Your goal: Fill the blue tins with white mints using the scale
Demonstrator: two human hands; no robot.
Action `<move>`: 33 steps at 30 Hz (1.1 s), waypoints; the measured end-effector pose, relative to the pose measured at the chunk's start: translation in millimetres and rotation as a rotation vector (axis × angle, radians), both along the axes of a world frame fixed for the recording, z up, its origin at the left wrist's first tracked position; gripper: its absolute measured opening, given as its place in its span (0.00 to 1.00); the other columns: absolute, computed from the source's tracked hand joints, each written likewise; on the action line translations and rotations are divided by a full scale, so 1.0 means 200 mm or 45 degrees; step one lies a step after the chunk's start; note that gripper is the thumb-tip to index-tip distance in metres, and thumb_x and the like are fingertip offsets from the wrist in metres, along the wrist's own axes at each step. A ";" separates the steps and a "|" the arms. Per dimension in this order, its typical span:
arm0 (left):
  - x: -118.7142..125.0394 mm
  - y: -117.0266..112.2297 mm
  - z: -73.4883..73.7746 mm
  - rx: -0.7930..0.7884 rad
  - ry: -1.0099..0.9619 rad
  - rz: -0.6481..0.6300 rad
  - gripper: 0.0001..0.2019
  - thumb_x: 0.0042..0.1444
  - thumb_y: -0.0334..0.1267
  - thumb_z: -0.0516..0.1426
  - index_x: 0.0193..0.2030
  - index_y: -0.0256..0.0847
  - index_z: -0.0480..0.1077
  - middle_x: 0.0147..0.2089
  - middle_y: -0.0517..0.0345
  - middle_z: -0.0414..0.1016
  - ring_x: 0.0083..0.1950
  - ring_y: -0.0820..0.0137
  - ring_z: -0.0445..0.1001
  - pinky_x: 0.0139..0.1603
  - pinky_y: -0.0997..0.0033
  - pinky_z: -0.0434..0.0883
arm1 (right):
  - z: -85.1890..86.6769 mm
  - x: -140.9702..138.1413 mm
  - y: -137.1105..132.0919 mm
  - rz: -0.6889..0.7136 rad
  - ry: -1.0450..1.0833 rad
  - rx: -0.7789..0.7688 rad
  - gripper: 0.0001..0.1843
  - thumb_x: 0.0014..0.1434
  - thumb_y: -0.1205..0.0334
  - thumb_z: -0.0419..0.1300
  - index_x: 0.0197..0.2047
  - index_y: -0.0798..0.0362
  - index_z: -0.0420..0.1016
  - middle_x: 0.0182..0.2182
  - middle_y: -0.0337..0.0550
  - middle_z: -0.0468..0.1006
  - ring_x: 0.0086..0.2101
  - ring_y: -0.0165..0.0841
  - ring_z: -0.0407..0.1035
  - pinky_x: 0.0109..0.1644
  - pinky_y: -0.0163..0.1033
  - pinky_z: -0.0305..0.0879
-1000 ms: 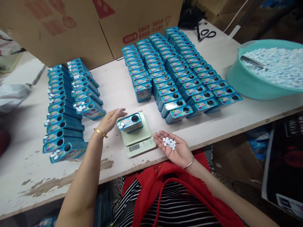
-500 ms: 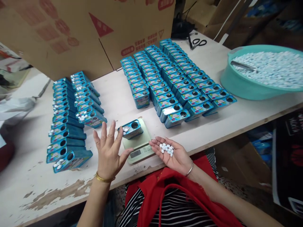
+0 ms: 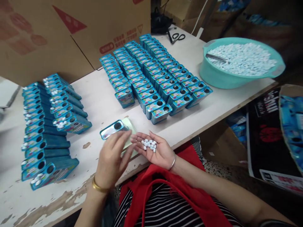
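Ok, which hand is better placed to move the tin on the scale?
Probably your left hand: it's closest to the blue tin, though blurred. Your right hand lies palm up, holding pale tablets.

A packing workshop. Rows of tins (image 3: 158,76), a scale (image 3: 129,124) and a tub (image 3: 220,77) of pellets (image 3: 243,58) share a worn table (image 3: 94,94).

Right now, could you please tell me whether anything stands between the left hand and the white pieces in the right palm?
Only the fingers of the right hand lie between the left hand and the white pieces; nothing visible covers those pieces from above. Whether the two hands touch is too blurred to tell.
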State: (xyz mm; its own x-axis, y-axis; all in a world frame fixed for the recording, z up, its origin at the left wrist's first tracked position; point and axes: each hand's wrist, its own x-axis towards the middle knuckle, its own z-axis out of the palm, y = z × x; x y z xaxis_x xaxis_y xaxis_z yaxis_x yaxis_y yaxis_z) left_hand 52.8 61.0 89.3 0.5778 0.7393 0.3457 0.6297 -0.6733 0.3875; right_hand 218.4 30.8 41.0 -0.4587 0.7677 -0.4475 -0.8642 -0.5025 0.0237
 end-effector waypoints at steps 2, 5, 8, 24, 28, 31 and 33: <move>0.05 -0.04 -0.02 -0.187 0.028 -0.106 0.22 0.59 0.38 0.55 0.60 0.46 0.59 0.51 0.48 0.68 0.51 0.63 0.69 0.49 0.61 0.72 | 0.01 -0.01 0.01 0.005 0.042 0.004 0.24 0.69 0.56 0.38 0.49 0.61 0.69 0.39 0.48 0.79 0.37 0.29 0.74 0.41 0.34 0.71; 0.10 -0.07 -0.07 -0.306 0.027 -0.137 0.16 0.59 0.36 0.53 0.55 0.43 0.63 0.50 0.48 0.65 0.50 0.65 0.68 0.46 0.64 0.73 | 0.03 -0.02 0.02 0.001 0.038 0.007 0.23 0.69 0.59 0.38 0.51 0.61 0.69 0.39 0.47 0.79 0.33 0.27 0.73 0.38 0.31 0.70; 0.13 -0.06 -0.10 -0.321 -0.019 -0.118 0.09 0.60 0.34 0.51 0.47 0.42 0.66 0.45 0.51 0.66 0.47 0.67 0.68 0.46 0.65 0.72 | 0.03 -0.02 0.03 -0.015 0.041 0.033 0.21 0.68 0.63 0.40 0.49 0.61 0.70 0.39 0.46 0.79 0.33 0.26 0.73 0.41 0.30 0.69; 0.04 0.13 0.13 -0.002 -0.101 0.170 0.02 0.58 0.32 0.53 0.34 0.41 0.66 0.33 0.59 0.68 0.31 0.75 0.66 0.33 0.73 0.66 | 0.10 -0.08 0.11 -0.024 0.107 0.098 0.17 0.64 0.67 0.44 0.44 0.64 0.72 0.40 0.52 0.79 0.43 0.31 0.74 0.52 0.37 0.69; -0.01 0.23 0.16 0.041 0.065 0.189 0.04 0.58 0.36 0.54 0.34 0.40 0.68 0.33 0.59 0.70 0.31 0.74 0.68 0.33 0.73 0.66 | 0.10 -0.08 0.11 -0.027 0.065 0.056 0.16 0.64 0.67 0.45 0.45 0.64 0.71 0.45 0.55 0.78 0.48 0.32 0.72 0.56 0.38 0.66; -0.02 0.21 0.17 0.000 0.030 0.163 0.06 0.60 0.37 0.53 0.39 0.41 0.70 0.37 0.57 0.72 0.35 0.72 0.70 0.37 0.71 0.68 | 0.09 -0.06 0.09 -0.020 0.044 0.029 0.18 0.65 0.65 0.44 0.47 0.64 0.71 0.46 0.54 0.77 0.49 0.33 0.71 0.56 0.39 0.66; 0.00 0.15 0.16 -0.037 -0.030 0.120 0.07 0.60 0.35 0.52 0.44 0.42 0.69 0.40 0.55 0.72 0.40 0.71 0.71 0.41 0.70 0.69 | 0.08 -0.04 0.07 -0.019 0.040 0.021 0.19 0.67 0.63 0.42 0.47 0.63 0.71 0.46 0.53 0.77 0.48 0.33 0.72 0.54 0.39 0.68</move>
